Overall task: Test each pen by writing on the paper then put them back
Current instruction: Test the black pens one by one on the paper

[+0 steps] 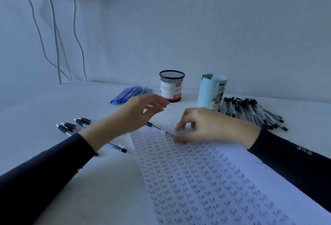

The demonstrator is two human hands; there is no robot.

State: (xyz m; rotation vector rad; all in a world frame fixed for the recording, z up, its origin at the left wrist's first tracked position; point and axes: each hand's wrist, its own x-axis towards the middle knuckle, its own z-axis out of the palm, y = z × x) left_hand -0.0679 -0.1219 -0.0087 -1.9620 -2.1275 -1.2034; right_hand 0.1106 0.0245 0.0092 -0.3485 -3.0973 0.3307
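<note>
A white paper (268, 180) covered with rows of the word "Test" lies in front of me. At its top edge my right hand (206, 126) pinches a pen (169, 133) whose tip points left on the sheet; the fingers are blurred. Another short dark pen part (152, 125) lies just left of it. My left hand (139, 112) hovers above the table with relaxed fingers and holds nothing. Several black-grip pens (75, 126) lie to the left, and one pen (118, 148) shows under my left forearm.
A black mesh cup (172, 86) and a light blue carton (211, 90) stand near the wall. Blue pens (130, 92) lie left of the cup. A big heap of black pens (250, 113) lies at the right. White cables (55, 46) hang down the wall.
</note>
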